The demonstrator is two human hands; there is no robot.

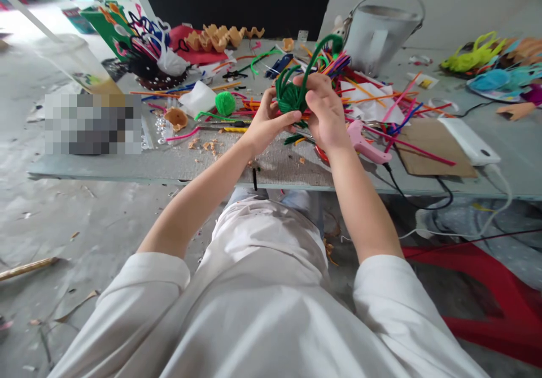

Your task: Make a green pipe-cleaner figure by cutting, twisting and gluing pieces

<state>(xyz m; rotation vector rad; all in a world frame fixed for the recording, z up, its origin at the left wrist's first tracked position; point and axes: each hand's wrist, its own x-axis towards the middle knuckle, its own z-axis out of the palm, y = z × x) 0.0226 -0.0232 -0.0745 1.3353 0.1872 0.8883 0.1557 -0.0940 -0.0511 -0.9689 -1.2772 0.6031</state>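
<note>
Dark-green fuzzy pipe-cleaner bundle (pixel 289 98) was held up over the grey table (pixel 127 169), near its front edge. Left hand (pixel 267 122) grasped its rounded side, thumb underneath; right hand (pixel 325 112) had fingers curled on the opposite side, by the tall bent stem (pixel 314 56). Pink plastic glue gun (pixel 365 142) lay just beside the right hand.
</note>
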